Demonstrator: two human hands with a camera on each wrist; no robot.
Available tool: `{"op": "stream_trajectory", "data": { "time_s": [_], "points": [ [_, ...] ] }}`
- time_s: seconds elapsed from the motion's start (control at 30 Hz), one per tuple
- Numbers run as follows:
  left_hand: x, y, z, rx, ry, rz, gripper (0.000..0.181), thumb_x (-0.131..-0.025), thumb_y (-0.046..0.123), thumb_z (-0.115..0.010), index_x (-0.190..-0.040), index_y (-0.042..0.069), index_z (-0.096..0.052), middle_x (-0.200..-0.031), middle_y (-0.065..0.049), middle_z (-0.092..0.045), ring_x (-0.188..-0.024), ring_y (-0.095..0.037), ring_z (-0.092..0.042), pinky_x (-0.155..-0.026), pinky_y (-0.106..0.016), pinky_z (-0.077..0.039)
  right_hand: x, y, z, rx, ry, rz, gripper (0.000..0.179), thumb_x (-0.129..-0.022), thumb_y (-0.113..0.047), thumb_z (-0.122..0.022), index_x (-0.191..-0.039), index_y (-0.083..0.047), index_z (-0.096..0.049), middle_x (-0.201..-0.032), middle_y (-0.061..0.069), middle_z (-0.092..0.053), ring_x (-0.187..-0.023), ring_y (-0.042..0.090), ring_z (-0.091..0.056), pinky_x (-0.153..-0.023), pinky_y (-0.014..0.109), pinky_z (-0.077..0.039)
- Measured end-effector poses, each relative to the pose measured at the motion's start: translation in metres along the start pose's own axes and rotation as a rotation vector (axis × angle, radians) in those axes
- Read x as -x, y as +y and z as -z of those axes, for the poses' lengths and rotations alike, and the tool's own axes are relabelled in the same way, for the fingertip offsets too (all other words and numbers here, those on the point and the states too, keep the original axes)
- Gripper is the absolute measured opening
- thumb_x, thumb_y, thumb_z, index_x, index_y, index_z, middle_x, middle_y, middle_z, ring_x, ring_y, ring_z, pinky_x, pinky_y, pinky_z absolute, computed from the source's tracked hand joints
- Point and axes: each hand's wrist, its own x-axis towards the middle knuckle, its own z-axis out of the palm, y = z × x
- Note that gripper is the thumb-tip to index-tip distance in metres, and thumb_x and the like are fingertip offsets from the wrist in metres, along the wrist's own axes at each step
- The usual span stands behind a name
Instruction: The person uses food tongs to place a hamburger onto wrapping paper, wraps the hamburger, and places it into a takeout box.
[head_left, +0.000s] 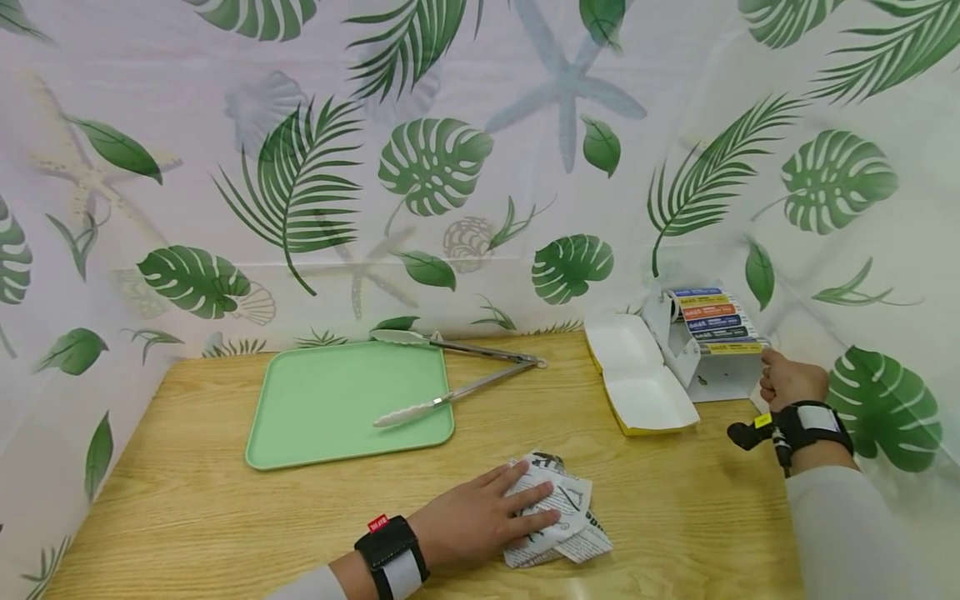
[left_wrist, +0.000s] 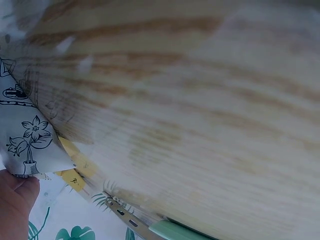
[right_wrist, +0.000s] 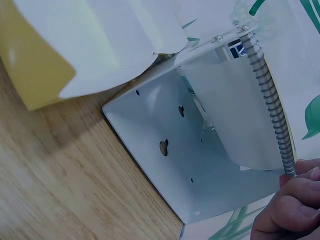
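Observation:
My left hand rests with spread fingers on a folded packet of printed paper near the table's front. In the left wrist view, the packet shows black line drawings, one of them a potted flower. At the back right stands a white metal label dispenser with several coloured label rolls. My right hand has curled fingers at its front right corner, pinching the end of the front yellow label. In the right wrist view, those fingers meet the end of a coil spring; what lies inside the pinch is partly hidden.
An open yellow box with white inside stands against the dispenser's left side. Metal tongs, spread apart, lie partly across a green tray at the back left. Behind the wooden table hangs a leaf-patterned sheet.

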Motion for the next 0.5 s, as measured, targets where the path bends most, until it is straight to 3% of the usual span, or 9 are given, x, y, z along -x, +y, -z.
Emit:
{"op": "stream_trajectory", "data": {
  "time_s": [0.27,0.5],
  "points": [
    [0.000,0.002,-0.001,0.016,0.001,-0.005,0.052,-0.110,0.043,-0.038,-0.160,0.034,-0.029,-0.167,0.004,-0.033,-0.154,-0.031,-0.036,-0.125,-0.038,-0.035,-0.004,0.000,0.001,-0.026,0.047,-0.017,0.017,-0.099,-0.035,-0.064,-0.101,-0.020,-0.058,-0.055,-0.005,-0.047,-0.046,0.011,-0.045,-0.043,0.031,-0.036],
    [-0.001,0.004,0.001,0.019,0.000,-0.012,0.052,-0.110,0.042,-0.038,-0.161,0.033,-0.029,-0.168,0.003,-0.033,-0.154,-0.032,-0.036,-0.125,-0.038,-0.035,0.013,-0.007,0.005,-0.064,0.087,0.081,0.010,-0.097,-0.031,-0.067,-0.096,-0.022,-0.063,-0.063,-0.008,-0.050,-0.055,0.010,-0.046,-0.047,0.028,-0.039]
  ]
}}
